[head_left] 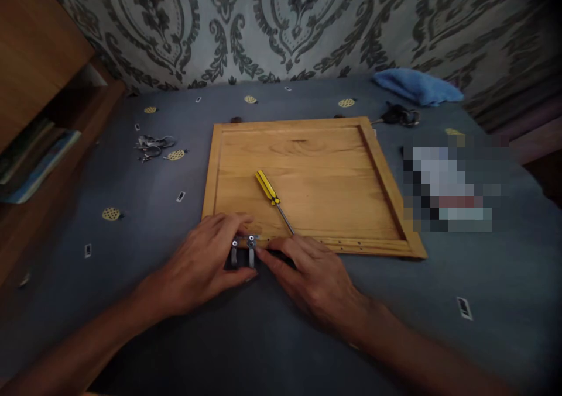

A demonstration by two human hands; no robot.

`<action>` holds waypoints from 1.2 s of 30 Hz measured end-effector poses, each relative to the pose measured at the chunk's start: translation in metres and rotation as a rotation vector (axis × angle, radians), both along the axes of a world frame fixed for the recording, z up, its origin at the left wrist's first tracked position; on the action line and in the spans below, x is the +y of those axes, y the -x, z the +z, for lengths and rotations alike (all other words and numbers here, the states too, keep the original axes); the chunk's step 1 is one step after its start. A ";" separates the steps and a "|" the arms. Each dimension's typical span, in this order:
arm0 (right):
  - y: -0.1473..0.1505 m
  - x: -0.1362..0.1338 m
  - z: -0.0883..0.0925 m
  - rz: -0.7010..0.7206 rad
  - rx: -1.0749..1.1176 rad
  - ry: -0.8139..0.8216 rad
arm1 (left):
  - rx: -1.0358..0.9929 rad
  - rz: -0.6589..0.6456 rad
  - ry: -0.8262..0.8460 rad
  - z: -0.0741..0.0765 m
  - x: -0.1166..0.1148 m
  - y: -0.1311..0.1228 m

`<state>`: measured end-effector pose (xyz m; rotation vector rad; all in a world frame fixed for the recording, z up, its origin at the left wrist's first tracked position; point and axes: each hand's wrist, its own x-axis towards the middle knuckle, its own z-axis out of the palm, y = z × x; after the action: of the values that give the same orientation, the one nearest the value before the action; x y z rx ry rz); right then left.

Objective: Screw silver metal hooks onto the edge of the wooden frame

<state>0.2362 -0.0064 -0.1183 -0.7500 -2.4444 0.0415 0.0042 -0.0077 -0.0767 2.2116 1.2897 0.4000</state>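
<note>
A wooden framed panel (pixel 302 150) lies flat on the cloth, its near rail toward me. At that rail two small metal hooks (pixel 251 258), each with a screw head showing, stick out toward me. My left hand (pixel 197 267) curves around them, fingers above on the frame and thumb below. Reaching from the other side, my right hand (pixel 314 270) is closed, with one fingertip against the right-hand hook. Whatever its other fingers hold is hidden. A yellow-handled screwdriver (pixel 266 185) rests on the panel, its shaft tip close to my right knuckles.
Small holes run along the near rail. A tangle of wire-like metal pieces (pixel 151 145) lies to the left. At the back right are a blue cloth (pixel 417 86) and a dark object (pixel 398 115). A blurred-out item (pixel 448 185) sits right. A wooden shelf (pixel 57 133) borders the left.
</note>
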 end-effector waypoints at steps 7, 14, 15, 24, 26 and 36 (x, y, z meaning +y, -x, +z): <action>0.001 0.000 0.000 -0.009 -0.030 0.003 | -0.001 -0.007 -0.024 0.001 0.000 0.000; 0.002 0.001 0.000 -0.001 -0.012 -0.012 | -0.018 0.004 -0.011 -0.001 0.001 -0.001; 0.001 0.001 0.000 0.004 -0.021 -0.004 | -0.018 0.010 0.006 0.000 0.001 -0.001; -0.003 0.003 0.000 -0.011 0.165 0.062 | -0.025 0.035 0.084 0.007 0.003 -0.006; 0.000 0.011 0.005 -0.038 0.286 0.113 | -0.017 0.027 0.081 0.006 0.003 -0.006; 0.062 0.100 0.043 0.168 0.086 0.388 | -0.017 0.006 0.038 0.000 0.007 -0.007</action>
<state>0.1741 0.0937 -0.0751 -0.6833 -2.4372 0.6139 0.0116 -0.0004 -0.0767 2.1682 1.2853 0.3927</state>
